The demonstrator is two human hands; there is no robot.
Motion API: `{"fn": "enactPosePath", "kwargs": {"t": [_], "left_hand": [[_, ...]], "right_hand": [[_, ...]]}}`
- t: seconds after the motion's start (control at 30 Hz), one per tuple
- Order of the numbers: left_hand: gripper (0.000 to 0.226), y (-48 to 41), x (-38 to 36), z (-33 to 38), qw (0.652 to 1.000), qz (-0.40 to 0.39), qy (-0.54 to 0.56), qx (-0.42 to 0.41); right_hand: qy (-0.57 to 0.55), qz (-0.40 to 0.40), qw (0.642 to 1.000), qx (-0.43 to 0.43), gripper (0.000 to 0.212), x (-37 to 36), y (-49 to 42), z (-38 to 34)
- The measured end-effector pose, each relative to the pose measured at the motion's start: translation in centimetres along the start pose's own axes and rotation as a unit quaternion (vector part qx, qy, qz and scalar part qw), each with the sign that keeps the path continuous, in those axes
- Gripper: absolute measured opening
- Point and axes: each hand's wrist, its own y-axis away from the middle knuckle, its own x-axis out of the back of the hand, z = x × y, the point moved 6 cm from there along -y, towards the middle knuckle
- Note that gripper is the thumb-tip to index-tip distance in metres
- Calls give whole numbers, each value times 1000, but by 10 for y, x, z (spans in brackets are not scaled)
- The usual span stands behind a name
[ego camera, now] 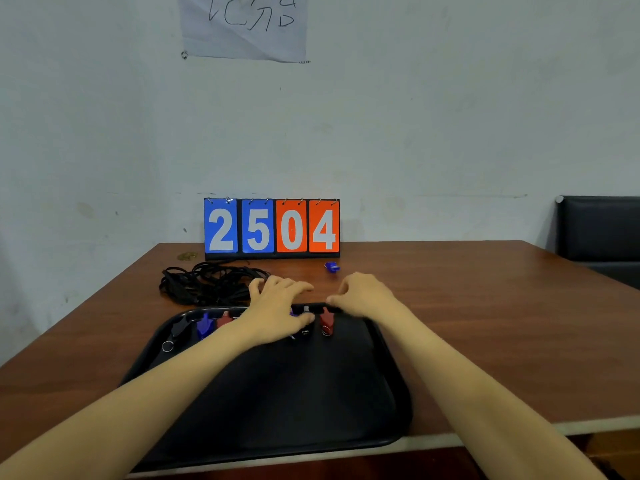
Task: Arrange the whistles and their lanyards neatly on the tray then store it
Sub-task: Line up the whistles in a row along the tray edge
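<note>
Both forearms reach forward from the near edge, over a black tray [381, 344] that sits on the brown tabletop [485, 306] close to its front edge.

The left hand [280, 306] lies palm down across the tray's far rim. Its grip is spread: the fingers are stretched flat and fanned out onto the tabletop, and the thumb points right, toward the whistles in the tray. It covers part of the row, so I cannot tell what lies under the palm.

The right hand [363, 294] hovers just beyond the far rim, wrist angled inward. Its grip is loosely curled, with thumb and forefinger apart and nothing seen between them.

The whistles stand in a row along the tray's far edge. From the left these are a black whistle [176, 329] with a metal ring, a blue whistle [204, 325] and a red whistle [225, 318]. Right of the left hand there is another red whistle [326, 322], with two smaller ones partly hidden beside the thumb.

A loose blue whistle [332, 267] lies on the tabletop beyond the right hand. A tangle of black lanyards [211, 282] lies on the tabletop beyond the tray, just beside the left fingertips.

Behind them a scoreboard [272, 228] reads 2504.
</note>
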Motion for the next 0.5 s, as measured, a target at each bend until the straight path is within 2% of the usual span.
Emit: {"fn": "enactPosePath", "kwargs": {"t": [0.2,0.37,0.5], "left_hand": [[41,-61,8,-10,998,16,60,33],[50,-116,-23,-21,995,-81,-6,52],[55,-143,-45,-21,991,-123,-18,56]], "right_hand": [[-79,37,996,36,28,39,-35,19],[-47,8,998,40,36,26,-86,27],[-34,-4,999,35,39,3,-121,27]]}}
